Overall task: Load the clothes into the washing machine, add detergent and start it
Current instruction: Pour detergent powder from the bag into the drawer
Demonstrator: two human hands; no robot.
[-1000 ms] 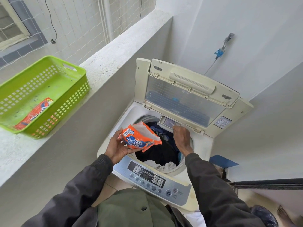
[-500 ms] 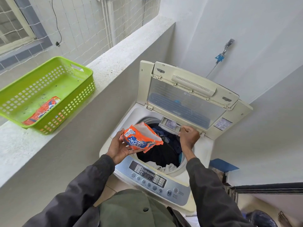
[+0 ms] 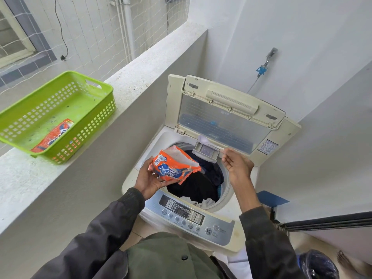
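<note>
White walls enclose the cream top-loading washing machine, dark clothes in its drum. Left hand grips an opened orange detergent packet above the drum's left rim; right hand, loosely curled and empty, sits beside the grey detergent drawer at its back rim.

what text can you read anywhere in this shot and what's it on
"POWER", "START": beside buttons on the control panel.
"LG", faint: on the open lid.
Too small or blurred to read: print on the held detergent packet, the lid sticker, the packet in the basket.
</note>
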